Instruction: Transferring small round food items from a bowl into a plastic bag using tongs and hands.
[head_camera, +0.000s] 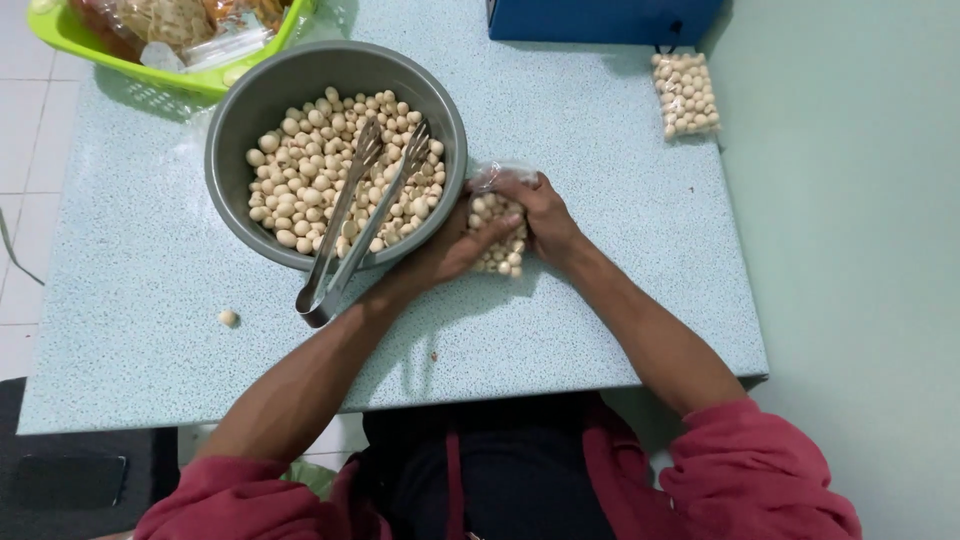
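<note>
Just to the right of the grey bowl, both hands are wrapped around a small clear plastic bag of pale round snack balls. The left hand cups it from below and the side, fingers curled; the right hand closes over the top near the bunched opening. Both grips look firm, with the bag resting on the tabletop.

The bag's mouth looks unsealed, so I'd say a squeeze too hard could push balls out onto the table; one stray ball lies off the bowl's lower left already. The metal tongs lean on the bowl's rim with the handle overhanging, and a knock from the left forearm could tip them out.

The speckled pale blue table also carries a filled bag well to the bowl's right, a green basket at its upper left, and a blue box. White floor tiles show to the left, a pale green wall on the right.
</note>
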